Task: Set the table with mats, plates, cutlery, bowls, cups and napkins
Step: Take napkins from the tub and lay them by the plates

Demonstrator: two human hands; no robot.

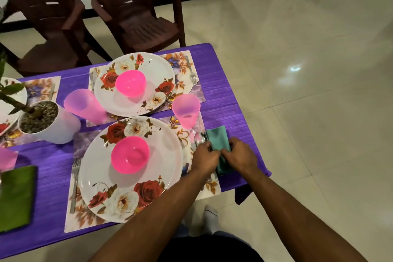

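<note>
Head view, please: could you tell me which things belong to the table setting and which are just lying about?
Table setting: teal napkin held by left hand and right hand; spoon; near floral plate; pink bowl; pink cup; fork; green napkin.
Lying about: potted plant; brown chairs.

Table (214,102) covered in purple cloth. Floral mats lie straight on it: near mat (204,189) left of fingers (207,147), far mat (182,59) beyond them. Teal napkin (217,136) under fingertips, near table's right edge. White plant pot (63,127) and green napkin (17,195) sit far left of fingers.
</note>
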